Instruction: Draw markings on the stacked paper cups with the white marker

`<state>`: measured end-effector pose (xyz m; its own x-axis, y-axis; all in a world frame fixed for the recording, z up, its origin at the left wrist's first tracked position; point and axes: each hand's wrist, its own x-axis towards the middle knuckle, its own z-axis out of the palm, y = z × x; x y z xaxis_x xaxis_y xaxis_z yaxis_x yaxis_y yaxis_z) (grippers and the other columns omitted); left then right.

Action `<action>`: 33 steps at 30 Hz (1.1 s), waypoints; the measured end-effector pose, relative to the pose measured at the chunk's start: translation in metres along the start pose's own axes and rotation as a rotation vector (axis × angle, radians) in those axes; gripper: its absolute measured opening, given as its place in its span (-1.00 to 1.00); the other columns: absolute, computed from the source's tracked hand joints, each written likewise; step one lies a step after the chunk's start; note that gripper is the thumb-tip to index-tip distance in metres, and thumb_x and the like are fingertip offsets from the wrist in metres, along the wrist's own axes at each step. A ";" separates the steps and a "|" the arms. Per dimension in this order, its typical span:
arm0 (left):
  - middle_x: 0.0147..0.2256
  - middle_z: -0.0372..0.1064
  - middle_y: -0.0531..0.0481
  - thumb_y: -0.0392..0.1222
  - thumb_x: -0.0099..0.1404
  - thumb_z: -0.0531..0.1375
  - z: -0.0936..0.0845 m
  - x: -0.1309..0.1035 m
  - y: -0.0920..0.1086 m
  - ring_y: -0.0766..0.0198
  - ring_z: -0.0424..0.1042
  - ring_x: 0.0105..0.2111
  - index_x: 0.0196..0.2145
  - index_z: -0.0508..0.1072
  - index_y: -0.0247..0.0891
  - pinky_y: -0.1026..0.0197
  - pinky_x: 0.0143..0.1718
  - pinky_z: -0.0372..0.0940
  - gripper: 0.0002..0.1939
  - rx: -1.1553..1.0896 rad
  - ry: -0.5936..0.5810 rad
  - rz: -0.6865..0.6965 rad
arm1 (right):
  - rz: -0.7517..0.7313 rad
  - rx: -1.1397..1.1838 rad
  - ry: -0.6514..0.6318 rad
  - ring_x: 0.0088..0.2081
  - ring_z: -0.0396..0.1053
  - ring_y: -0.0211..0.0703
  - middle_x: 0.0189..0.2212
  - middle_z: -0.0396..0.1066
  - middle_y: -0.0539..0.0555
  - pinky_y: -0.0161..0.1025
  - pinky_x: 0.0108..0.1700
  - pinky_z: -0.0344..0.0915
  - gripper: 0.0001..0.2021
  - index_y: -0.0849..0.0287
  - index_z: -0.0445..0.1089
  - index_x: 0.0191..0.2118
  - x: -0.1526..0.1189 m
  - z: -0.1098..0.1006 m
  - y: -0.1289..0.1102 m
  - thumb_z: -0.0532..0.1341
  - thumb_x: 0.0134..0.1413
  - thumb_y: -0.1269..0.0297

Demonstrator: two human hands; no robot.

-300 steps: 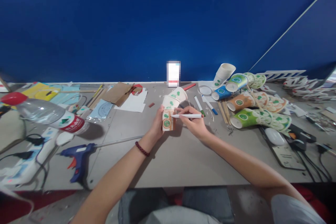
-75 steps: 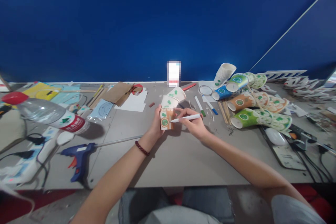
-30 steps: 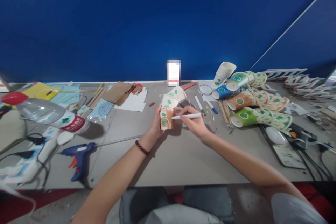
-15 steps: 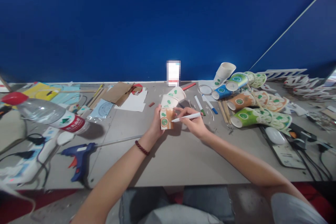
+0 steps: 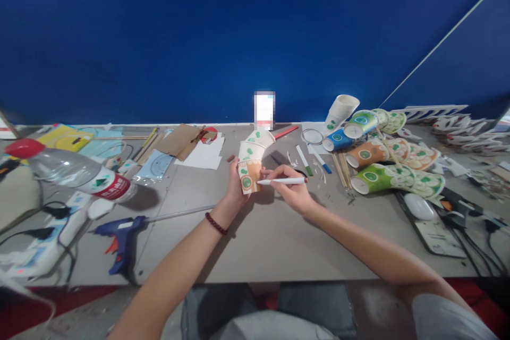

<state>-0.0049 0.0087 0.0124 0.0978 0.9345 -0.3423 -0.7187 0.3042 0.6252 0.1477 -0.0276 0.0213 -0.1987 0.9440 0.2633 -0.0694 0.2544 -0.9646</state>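
Observation:
My left hand (image 5: 236, 187) is wrapped round the side of an orange and white paper cup (image 5: 250, 176) printed with a green round badge. White paper cups with green leaf marks (image 5: 252, 150) join its upper end in a bent row. In my right hand (image 5: 292, 190) is a white marker (image 5: 283, 181) with a red end, held between thumb and fingers. The marker's tip points left and meets or nearly meets the orange cup's side; I cannot tell which. Some of my right fingertips are close to the cup's right edge.
Joined blue, orange and green paper cups (image 5: 366, 154) lie right, by a white cup stack (image 5: 342, 111). A blue glue gun (image 5: 123, 236), a plastic bottle (image 5: 75, 170) and a power strip (image 5: 51, 244) are left. Loose markers (image 5: 305, 159) and wooden sticks (image 5: 341, 170) lie right of my hands.
My left hand has tilted the joined cups, their upper end swinging left. The marker in my right hand lies flatter, and its red end now shows.

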 end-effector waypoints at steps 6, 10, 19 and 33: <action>-0.49 0.50 -0.13 0.14 0.37 -0.07 0.004 -0.003 0.002 0.19 0.49 -0.51 -0.34 0.51 -0.36 0.20 -0.38 0.38 -0.44 0.020 0.019 -0.019 | 0.001 -0.111 0.033 -0.02 0.54 0.02 -0.23 0.59 0.07 -0.02 0.09 0.38 -0.97 0.08 0.43 -0.32 0.000 0.001 0.003 0.27 0.09 0.29; -0.50 0.50 -0.14 0.13 0.39 -0.10 0.005 -0.005 0.002 0.19 0.48 -0.52 -0.35 0.52 -0.38 0.21 -0.41 0.37 -0.42 0.016 0.032 -0.024 | 0.026 -0.105 -0.002 0.03 0.52 0.08 -0.33 0.57 0.05 -0.02 0.09 0.38 -0.99 0.09 0.43 -0.40 0.001 0.001 -0.001 0.28 0.00 0.33; -0.50 0.50 -0.16 0.17 0.38 -0.09 0.001 -0.002 0.002 0.18 0.48 -0.54 -0.33 0.53 -0.39 0.19 -0.44 0.37 -0.40 0.018 0.014 -0.044 | 0.017 -0.065 0.002 0.04 0.52 0.06 -0.32 0.57 0.05 -0.03 0.10 0.37 -0.99 0.08 0.43 -0.38 0.000 0.001 0.002 0.26 0.02 0.33; -0.50 0.50 -0.15 0.17 0.37 -0.08 0.002 -0.002 0.002 0.19 0.47 -0.54 -0.35 0.53 -0.38 0.20 -0.44 0.37 -0.41 0.014 0.024 -0.037 | 0.024 -0.052 0.013 0.04 0.51 0.08 -0.32 0.57 0.05 -0.02 0.08 0.37 -0.99 0.08 0.43 -0.38 0.000 0.002 0.003 0.27 0.02 0.33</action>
<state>-0.0052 0.0079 0.0157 0.1075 0.9176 -0.3826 -0.7055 0.3416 0.6210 0.1460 -0.0271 0.0188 -0.1870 0.9525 0.2405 -0.0141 0.2422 -0.9701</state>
